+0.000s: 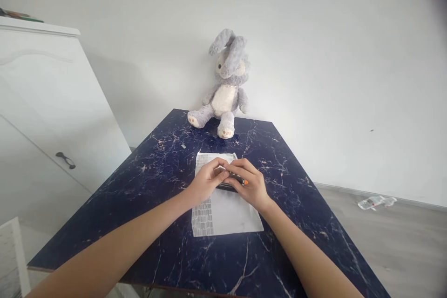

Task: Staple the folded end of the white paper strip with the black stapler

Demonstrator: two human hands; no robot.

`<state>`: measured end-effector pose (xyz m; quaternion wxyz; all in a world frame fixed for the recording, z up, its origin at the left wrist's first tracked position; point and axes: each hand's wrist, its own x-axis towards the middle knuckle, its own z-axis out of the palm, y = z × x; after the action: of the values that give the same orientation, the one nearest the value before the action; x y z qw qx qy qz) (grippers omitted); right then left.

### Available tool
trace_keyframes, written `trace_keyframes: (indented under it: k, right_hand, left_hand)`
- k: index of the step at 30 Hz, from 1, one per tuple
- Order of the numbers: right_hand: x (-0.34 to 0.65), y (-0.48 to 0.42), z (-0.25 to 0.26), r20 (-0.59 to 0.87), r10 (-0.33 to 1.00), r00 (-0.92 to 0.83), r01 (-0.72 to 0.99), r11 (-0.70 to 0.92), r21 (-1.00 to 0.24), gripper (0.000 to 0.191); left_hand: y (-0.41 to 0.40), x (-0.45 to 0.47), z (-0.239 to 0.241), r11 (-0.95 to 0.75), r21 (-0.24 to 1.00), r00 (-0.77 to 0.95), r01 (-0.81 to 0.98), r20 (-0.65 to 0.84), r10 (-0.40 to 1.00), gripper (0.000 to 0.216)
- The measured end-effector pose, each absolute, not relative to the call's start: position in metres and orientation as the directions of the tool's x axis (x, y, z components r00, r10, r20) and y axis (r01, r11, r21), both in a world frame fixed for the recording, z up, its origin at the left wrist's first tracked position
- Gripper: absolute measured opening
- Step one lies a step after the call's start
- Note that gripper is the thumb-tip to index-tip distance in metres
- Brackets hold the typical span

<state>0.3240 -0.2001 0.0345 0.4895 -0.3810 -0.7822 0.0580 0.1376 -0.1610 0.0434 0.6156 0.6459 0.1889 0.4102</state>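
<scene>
Both hands meet over a white sheet of paper (233, 216) that lies on the table. The paper has rows of grey pencil-like hatching down its left side. My left hand (208, 179) is closed, its thumb and fingers pinched at the left end of a dark object (226, 187) with a long, narrow black body. From the other side my right hand (249, 184) curls its fingers round the same object, where a small orange part shows. My fingers cover most of it, so its kind is unclear.
A grey plush rabbit (224, 100) sits at the table's far end against the wall. The dark blue marbled table (167, 191) narrows away from me. At left stands a white cabinet (52, 102); a clear plastic bottle (375, 202) lies on the floor at right.
</scene>
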Motion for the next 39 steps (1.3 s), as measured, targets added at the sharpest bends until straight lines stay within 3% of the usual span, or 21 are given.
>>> trace_keyframes:
  k: [2, 4, 7, 10, 13, 17, 21, 25, 28, 31, 34, 39]
  right_hand:
    - [0.317, -0.205, 0.036, 0.738, 0.637, -0.223, 0.538, 0.711, -0.452, 0.025]
    - [0.315, -0.205, 0.038, 0.737, 0.650, -0.186, 0.543, 0.693, -0.474, 0.020]
    - [0.333, -0.192, 0.035, 0.691, 0.722, -0.013, 0.580, 0.569, -0.583, 0.014]
    - [0.379, -0.168, 0.020, 0.555, 0.782, 0.283, 0.596, 0.310, -0.741, 0.022]
    - [0.432, -0.150, -0.003, 0.396, 0.810, 0.433, 0.657, 0.017, -0.753, 0.024]
    - [0.465, -0.141, -0.022, 0.335, 0.829, 0.449, 0.709, -0.102, -0.698, 0.024]
    - [0.448, -0.144, -0.013, 0.466, 0.779, 0.419, 0.784, -0.052, -0.619, 0.036]
    - [0.402, -0.158, 0.013, 0.587, 0.785, 0.198, 0.782, 0.235, -0.577, 0.035]
    - [0.366, -0.172, 0.028, 0.504, 0.849, -0.159, 0.656, 0.472, -0.588, 0.030]
    - [0.343, -0.181, 0.031, 0.352, 0.823, -0.446, 0.598, 0.567, -0.566, 0.035]
    - [0.334, -0.183, 0.027, 0.281, 0.835, -0.474, 0.659, 0.547, -0.516, 0.030]
    - [0.334, -0.181, 0.024, 0.279, 0.852, -0.443, 0.698, 0.523, -0.489, 0.018]
  left_hand:
    - [-0.165, 0.139, 0.041, -0.160, 0.945, 0.602, -0.287, 0.307, 0.737, 0.022]
    - [-0.159, 0.134, 0.041, -0.274, 0.939, 0.560, -0.206, 0.343, 0.754, 0.023]
    - [-0.132, 0.111, 0.040, -0.557, 0.814, 0.325, 0.165, 0.488, 0.810, 0.015]
    - [-0.088, 0.076, 0.028, -0.590, 0.546, 0.243, 0.594, 0.578, 0.779, 0.026]
    - [-0.046, 0.046, 0.006, -0.455, 0.355, 0.264, 0.817, 0.472, 0.841, 0.039]
    - [-0.026, 0.034, -0.012, -0.411, 0.257, 0.332, 0.875, 0.300, 0.894, 0.040]
    - [-0.034, 0.040, -0.011, -0.365, 0.218, 0.282, 0.905, 0.336, 0.899, 0.032]
    - [-0.039, 0.044, -0.008, -0.330, 0.196, 0.253, 0.923, 0.336, 0.907, 0.032]
    - [-0.039, 0.044, -0.009, -0.315, 0.197, 0.243, 0.928, 0.319, 0.916, 0.029]
    - [-0.040, 0.044, -0.010, -0.313, 0.202, 0.230, 0.928, 0.352, 0.907, 0.026]
    - [-0.040, 0.045, -0.010, -0.327, 0.178, 0.248, 0.928, 0.361, 0.899, 0.026]
    - [-0.039, 0.048, -0.008, -0.398, 0.218, 0.320, 0.891, 0.318, 0.892, 0.025]
